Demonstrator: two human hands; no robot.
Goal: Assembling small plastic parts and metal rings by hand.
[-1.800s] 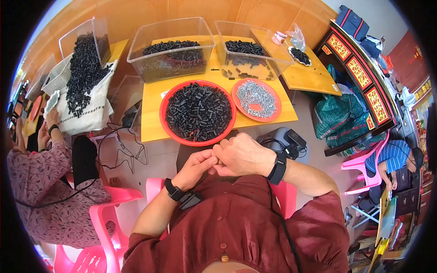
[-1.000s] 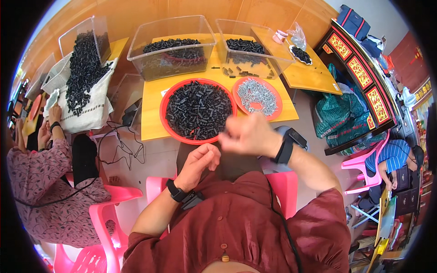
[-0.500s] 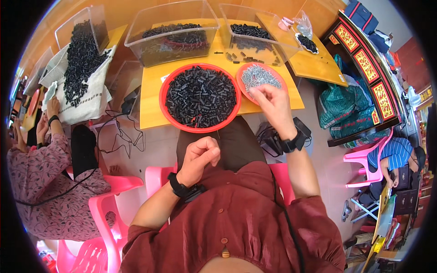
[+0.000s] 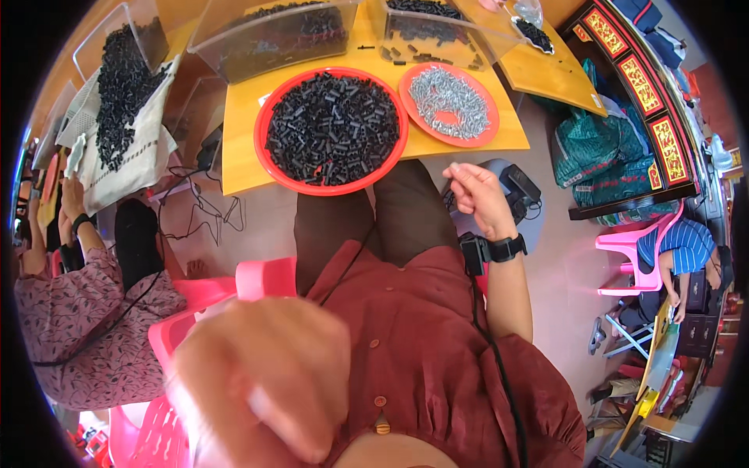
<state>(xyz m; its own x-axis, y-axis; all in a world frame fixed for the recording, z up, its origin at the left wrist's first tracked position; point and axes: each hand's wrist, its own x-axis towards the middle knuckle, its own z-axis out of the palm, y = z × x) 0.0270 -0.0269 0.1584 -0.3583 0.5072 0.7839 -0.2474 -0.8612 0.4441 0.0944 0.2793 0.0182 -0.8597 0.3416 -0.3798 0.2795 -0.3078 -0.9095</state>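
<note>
My left hand (image 4: 269,366) is raised close to the head camera over my lap, large and smeared by motion; what its fingers hold cannot be made out. Just off the table's front edge, my right hand (image 4: 482,199) has thumb and forefinger pinched together; anything between them is too small to name. In front of me a round red basin (image 4: 335,189) is heaped with short black plastic pieces (image 4: 331,129). To its right an orange-red plate (image 4: 447,118) bears many small silvery metal pieces (image 4: 437,90), with a bare patch in their middle.
Clear plastic bins (image 4: 273,58) of black pieces stand behind the basin on the yellow table (image 4: 238,160). At left, a person in a patterned top (image 4: 86,312) works beside a cloth (image 4: 140,160) heaped with black pieces. Another person in blue stripes (image 4: 686,246) sits far right, past green sacks (image 4: 593,148).
My left hand has risen toward the camera and moved left. My right hand has drawn back from the plate of metal pieces to beyond the table edge. The view has shifted.
</note>
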